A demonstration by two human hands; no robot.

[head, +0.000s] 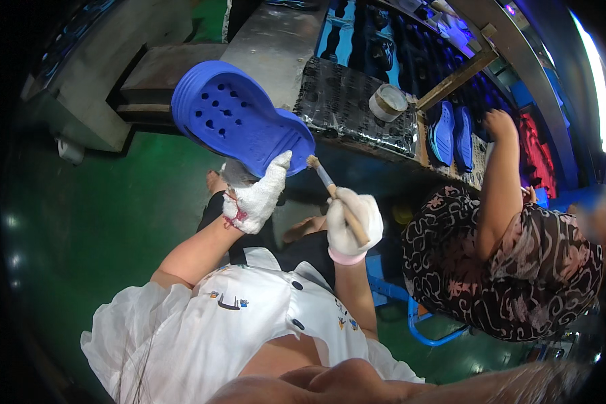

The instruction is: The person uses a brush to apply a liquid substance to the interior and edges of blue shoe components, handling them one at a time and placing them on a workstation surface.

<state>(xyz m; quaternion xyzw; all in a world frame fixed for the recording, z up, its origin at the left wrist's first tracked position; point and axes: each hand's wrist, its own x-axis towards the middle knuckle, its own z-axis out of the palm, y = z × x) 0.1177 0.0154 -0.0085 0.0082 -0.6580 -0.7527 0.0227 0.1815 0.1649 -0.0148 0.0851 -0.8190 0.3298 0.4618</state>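
Note:
My left hand (256, 199), in a white knitted glove, grips a blue perforated foam clog (247, 121) by its heel end. The thumb lies over the heel's inner side; the other fingers are largely hidden beneath. The clog is tilted so its inside and rows of holes face me. In my right hand (354, 219), also gloved in white, is a wooden-handled brush (325, 175). Its bristles are at the clog's heel edge; whether they touch it I cannot tell. Past the brush, a white round tub (388, 102) stands on a plastic-covered work surface (346, 108).
Blue shoe soles (442, 132) lie on the bench at right, by a co-worker's arm (500, 177). A wooden bar (457, 76) slants over the line, where dark and light blue pieces lie. Metal machine housing (81, 121) stands at left. A blue tubular frame (414, 323) is beside me.

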